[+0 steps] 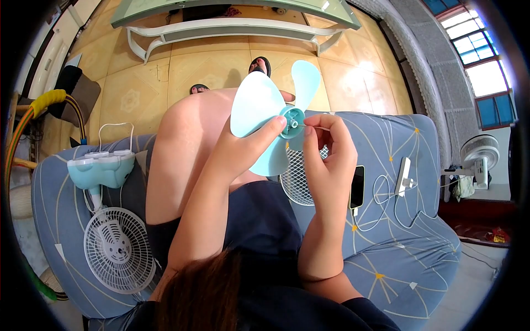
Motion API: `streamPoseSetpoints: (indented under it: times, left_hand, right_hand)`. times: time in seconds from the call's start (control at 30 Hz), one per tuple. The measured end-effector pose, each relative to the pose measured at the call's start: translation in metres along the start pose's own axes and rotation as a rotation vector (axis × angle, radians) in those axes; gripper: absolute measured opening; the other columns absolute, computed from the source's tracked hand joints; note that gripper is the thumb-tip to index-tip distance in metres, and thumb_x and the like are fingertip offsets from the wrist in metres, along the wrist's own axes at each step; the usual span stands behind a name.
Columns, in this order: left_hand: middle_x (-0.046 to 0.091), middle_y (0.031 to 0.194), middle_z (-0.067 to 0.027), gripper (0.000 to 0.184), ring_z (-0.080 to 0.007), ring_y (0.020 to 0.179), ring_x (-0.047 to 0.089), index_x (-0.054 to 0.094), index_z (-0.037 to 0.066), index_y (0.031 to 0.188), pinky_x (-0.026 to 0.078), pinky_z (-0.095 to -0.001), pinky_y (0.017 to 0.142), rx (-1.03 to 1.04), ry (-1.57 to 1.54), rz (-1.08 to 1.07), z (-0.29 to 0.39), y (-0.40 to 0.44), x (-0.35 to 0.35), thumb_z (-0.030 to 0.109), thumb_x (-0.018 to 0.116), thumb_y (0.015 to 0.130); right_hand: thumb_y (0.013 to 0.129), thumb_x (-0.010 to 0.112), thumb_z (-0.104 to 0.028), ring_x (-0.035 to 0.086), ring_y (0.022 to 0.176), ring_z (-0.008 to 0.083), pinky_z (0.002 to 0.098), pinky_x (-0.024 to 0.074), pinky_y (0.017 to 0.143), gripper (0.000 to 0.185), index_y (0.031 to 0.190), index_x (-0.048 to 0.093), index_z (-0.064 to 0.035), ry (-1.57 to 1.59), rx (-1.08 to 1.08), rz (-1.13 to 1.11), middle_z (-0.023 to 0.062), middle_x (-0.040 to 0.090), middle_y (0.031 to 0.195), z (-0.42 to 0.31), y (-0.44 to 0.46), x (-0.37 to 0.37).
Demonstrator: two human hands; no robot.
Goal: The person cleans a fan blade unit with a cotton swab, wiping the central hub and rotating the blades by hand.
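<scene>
A light blue fan blade [256,105] with a round hub is held up above my lap, its hub facing me. My left hand [256,140] grips it, the thumb lying beside the hub. Close to the hub's right side, my right hand [331,146] pinches a thin, light-coloured stick-like piece [312,127], its tip at the hub centre. Behind the blade and my right hand, a white mesh fan grille [295,179] is partly hidden. On the sofa at the left lie a light blue fan base [102,168] and a round white rear grille [120,251].
To the right on the patterned sofa [386,243] are a phone [358,187] with a cable and a white power strip [403,176]. A glass-topped table [237,36] stands ahead. Another white fan [480,157] is at the far right; a striped hose [19,138] curves at the left.
</scene>
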State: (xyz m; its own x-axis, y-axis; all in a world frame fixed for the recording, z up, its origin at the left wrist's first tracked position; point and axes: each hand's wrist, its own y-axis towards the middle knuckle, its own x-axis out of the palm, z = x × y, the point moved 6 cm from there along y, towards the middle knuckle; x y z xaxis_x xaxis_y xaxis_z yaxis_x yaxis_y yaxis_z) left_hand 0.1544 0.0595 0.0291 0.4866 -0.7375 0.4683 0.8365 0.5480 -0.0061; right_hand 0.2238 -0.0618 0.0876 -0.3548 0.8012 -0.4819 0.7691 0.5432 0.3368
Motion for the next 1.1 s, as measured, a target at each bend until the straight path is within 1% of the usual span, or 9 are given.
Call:
streamPoseSetpoints:
  times: [0.17,0.27,0.47,0.57,0.67,0.77,0.97,1.07,1.1]
  left_hand:
    - [0.064,0.121,-0.0125,0.040,-0.0194,0.112,0.059,0.058,-0.001,0.125,0.047,-0.0343,0.095,-0.074,-0.066,0.023,0.005,-0.005,0.004,0.010,0.063,0.086]
    - [0.064,0.121,-0.0128,0.040,-0.0191,0.111,0.060,0.058,0.000,0.124,0.048,-0.0343,0.094,-0.070,-0.102,0.029,0.005,-0.004,0.004,0.011,0.063,0.086]
    - [0.064,0.120,-0.0119,0.040,-0.0185,0.110,0.060,0.058,0.000,0.124,0.048,-0.0336,0.094,-0.081,-0.120,0.046,0.006,-0.006,0.005,0.011,0.063,0.086]
    - [0.064,0.121,-0.0116,0.040,-0.0184,0.110,0.060,0.058,0.000,0.124,0.048,-0.0334,0.095,-0.018,-0.040,0.009,0.001,-0.002,0.000,0.011,0.063,0.086]
    - [0.064,0.121,-0.0116,0.040,-0.0179,0.110,0.060,0.058,-0.001,0.124,0.048,-0.0329,0.094,-0.036,-0.021,0.025,0.001,-0.005,0.002,0.010,0.062,0.086]
    - [0.064,0.120,-0.0115,0.040,-0.0179,0.109,0.060,0.058,0.000,0.125,0.048,-0.0322,0.094,-0.060,-0.047,0.077,0.008,-0.007,0.002,0.009,0.061,0.086]
    - [0.064,0.119,-0.0113,0.039,-0.0186,0.110,0.061,0.059,0.000,0.123,0.048,-0.0318,0.094,-0.023,-0.044,0.081,0.008,-0.003,0.000,0.008,0.061,0.086]
    - [0.064,0.118,-0.0110,0.038,-0.0185,0.109,0.061,0.060,0.000,0.122,0.048,-0.0315,0.094,-0.034,-0.018,0.071,0.004,-0.004,-0.001,0.008,0.061,0.085]
    - [0.064,0.118,-0.0108,0.038,-0.0184,0.109,0.061,0.060,0.000,0.122,0.049,-0.0314,0.094,-0.032,-0.011,0.065,0.002,-0.004,-0.001,0.008,0.062,0.085]
  right_hand:
    - [0.093,0.060,-0.002,0.063,0.074,0.0135,0.0256,0.0495,0.067,0.008,0.098,0.064,0.0027,0.210,0.125,-0.042,0.0087,0.067,0.085,0.008,-0.003,0.004]
    - [0.095,0.058,-0.004,0.064,0.072,0.0160,0.0267,0.0498,0.066,0.010,0.098,0.065,0.0023,0.140,-0.044,0.011,0.0091,0.068,0.084,0.007,0.000,0.001]
    - [0.095,0.057,-0.004,0.065,0.070,0.0221,0.0305,0.0500,0.062,0.009,0.095,0.064,0.0019,-0.044,-0.148,0.025,0.0129,0.066,0.082,-0.001,0.000,-0.002]
    - [0.094,0.056,-0.003,0.065,0.069,0.0227,0.0308,0.0500,0.062,0.008,0.094,0.063,0.0015,-0.070,-0.150,-0.016,0.0132,0.065,0.080,-0.002,0.000,0.000]
    - [0.094,0.055,-0.002,0.065,0.069,0.0228,0.0306,0.0500,0.062,0.008,0.094,0.063,0.0014,-0.034,-0.117,-0.072,0.0130,0.065,0.078,0.000,-0.001,0.003]
    - [0.095,0.055,-0.002,0.065,0.069,0.0234,0.0314,0.0503,0.063,0.008,0.095,0.062,0.0015,0.088,-0.002,-0.076,0.0132,0.065,0.077,0.006,-0.001,0.004]
    - [0.094,0.056,-0.002,0.065,0.069,0.0241,0.0320,0.0501,0.063,0.006,0.095,0.061,0.0015,-0.056,-0.149,-0.001,0.0128,0.064,0.077,-0.002,-0.001,-0.001]
    - [0.094,0.056,-0.001,0.064,0.067,0.0239,0.0323,0.0494,0.062,0.006,0.094,0.061,0.0012,-0.078,-0.214,-0.037,0.0126,0.064,0.077,-0.005,0.000,0.003]
    - [0.094,0.056,-0.001,0.063,0.067,0.0240,0.0323,0.0492,0.062,0.006,0.094,0.061,0.0011,-0.068,-0.183,-0.052,0.0126,0.064,0.076,-0.004,0.000,0.004]
